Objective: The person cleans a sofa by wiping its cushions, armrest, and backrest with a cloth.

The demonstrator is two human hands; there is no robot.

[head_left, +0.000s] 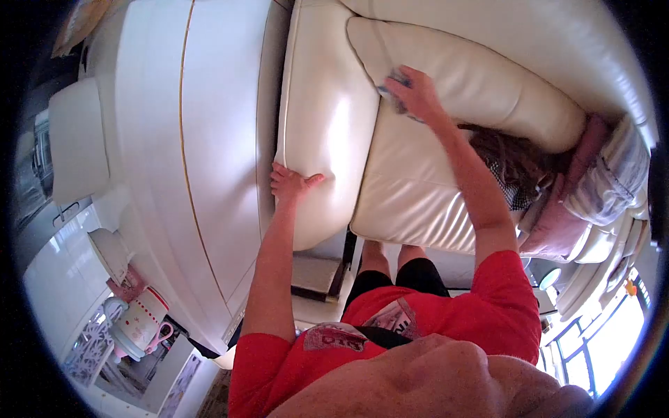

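My left hand [293, 184] rests on the cream leather sofa armrest [327, 132], thumb spread and fingers lying at its outer edge, with nothing held. Farther forward, my right hand [420, 95] is closed on a crumpled grey-blue cloth [398, 89]. The cloth is blurred and partly hidden under my fingers. It is at the inner corner of the sofa, where the armrest, the back cushion [474, 73] and the seat cushion [411, 174] meet.
Dark brown fabric [512, 157], a mauve cushion [557, 223] and a grey-white striped cloth [605, 174] lie to the right on the sofa. A white cabinet [223, 104] stands against the armrest's left side. Cups [144, 319] sit at the lower left.
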